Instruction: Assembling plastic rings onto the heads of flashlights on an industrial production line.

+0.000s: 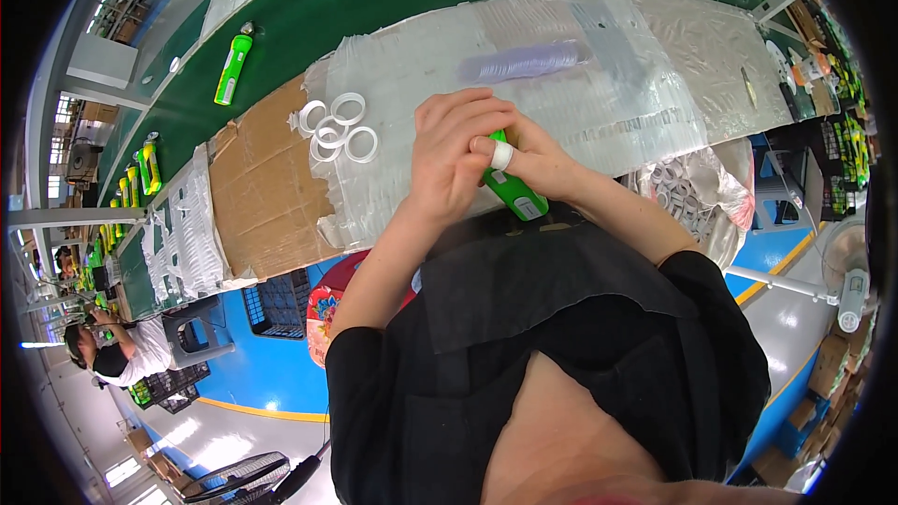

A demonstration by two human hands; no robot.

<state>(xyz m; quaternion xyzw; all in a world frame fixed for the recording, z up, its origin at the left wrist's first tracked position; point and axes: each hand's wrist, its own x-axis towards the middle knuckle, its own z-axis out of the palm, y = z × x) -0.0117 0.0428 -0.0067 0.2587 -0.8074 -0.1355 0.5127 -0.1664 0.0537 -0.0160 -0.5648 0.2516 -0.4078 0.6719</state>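
A green flashlight (520, 198) is held close in front of my chest, its lower end pointing toward me. My left hand (451, 145) is closed over its upper end, fingers lying across my right hand. Around the body, my right hand (538, 161) is wrapped, with a white band on its thumb. The flashlight's head is hidden beneath my fingers. Several white plastic rings (361, 144) lie to the left on the plastic-covered bench (599, 112). Beyond my hands rests a row of thin clear discs (524, 62) in a transparent sleeve.
A green conveyor belt (309, 33) behind the bench carries another green flashlight (233, 65) and several more. Brown cardboard (271, 187) covers the bench's left. A bag of white rings (687, 189) hangs at the right edge. A person (131, 351) sits far left; a fan (238, 477) stands below.
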